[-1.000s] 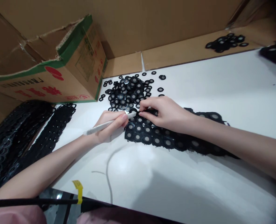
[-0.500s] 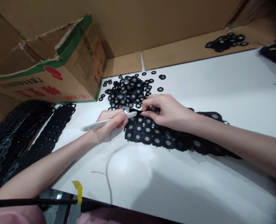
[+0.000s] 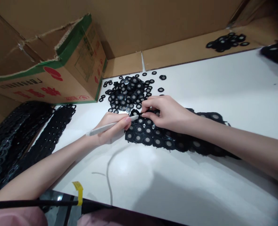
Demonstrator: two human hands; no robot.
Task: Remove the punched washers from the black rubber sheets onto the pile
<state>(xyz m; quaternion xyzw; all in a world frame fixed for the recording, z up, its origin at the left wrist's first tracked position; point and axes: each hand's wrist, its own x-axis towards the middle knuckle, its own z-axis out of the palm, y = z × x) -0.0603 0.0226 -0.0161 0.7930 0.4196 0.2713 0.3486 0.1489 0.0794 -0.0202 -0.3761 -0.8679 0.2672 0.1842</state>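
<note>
My left hand [image 3: 114, 127] is closed around a slim whitish pen-like stick [image 3: 102, 129]. Its narrow tip meets the upper left corner of a black sheet of joined rings with pale grey round centres [image 3: 148, 139]. My right hand [image 3: 161, 110] pinches the top edge of that sheet between thumb and forefinger, just right of the stick's tip. Beside the tip, one black ring with a pale centre [image 3: 135, 113] stands slightly raised at the corner. My right hand and forearm cover part of the sheet. Just beyond the hands lies a heap of loose black rings with grey discs [image 3: 129, 91].
A torn-open cardboard box [image 3: 82, 69] stands at the back left. Black perforated strips [image 3: 51, 135] lie along the left side of the white table [image 3: 188, 188]. A smaller pile of black rings [image 3: 225, 42] sits on the cardboard ledge. A black bar with a yellow tag [image 3: 79, 191] crosses the front.
The left hand has shifted slightly right and the stick's tip has turned a little. The black piece at the corner, seen edge-on before, now shows its pale centre. The right hand barely moved.
</note>
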